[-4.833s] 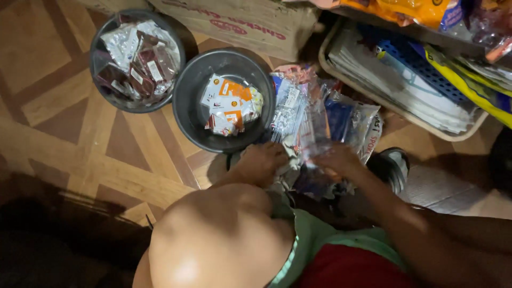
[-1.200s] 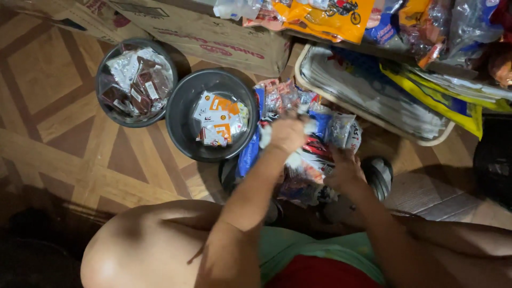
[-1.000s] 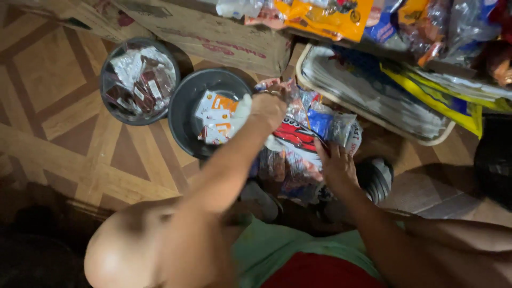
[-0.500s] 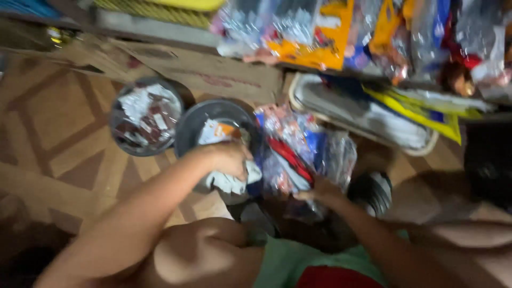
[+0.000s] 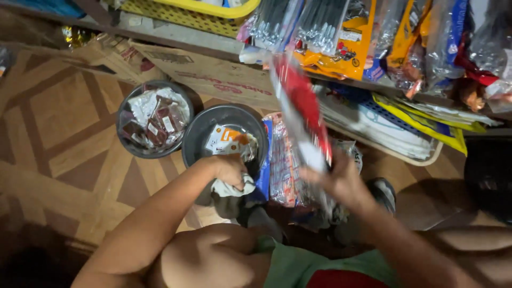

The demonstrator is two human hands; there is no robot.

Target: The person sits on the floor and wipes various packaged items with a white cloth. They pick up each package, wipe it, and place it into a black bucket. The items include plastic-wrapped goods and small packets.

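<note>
My left hand [image 5: 229,169] is closed on a white and orange sachet packet [image 5: 232,188] at the near rim of a dark round bowl [image 5: 205,129] that holds more such sachets [image 5: 228,141]. My right hand [image 5: 341,184] grips a long clear plastic strip of red and white packets [image 5: 301,109] and lifts it upright above a pile of plastic packs [image 5: 282,165] on the floor. A second dark bowl [image 5: 184,104] to the left holds brown and silver sachets [image 5: 154,114].
A cardboard box [image 5: 208,74] lies behind the bowls. A shelf at the back carries hanging snack bags [image 5: 352,37], a yellow basket [image 5: 197,8] and a tray [image 5: 392,152] with flat packs. My bare knee [image 5: 208,258] is low in view, over a wood-pattern floor [image 5: 58,117].
My left hand moved from the pile to the bowl's near rim and closed on a sachet. My right hand raised the red and white strip. The view tilted up toward the shelf.
</note>
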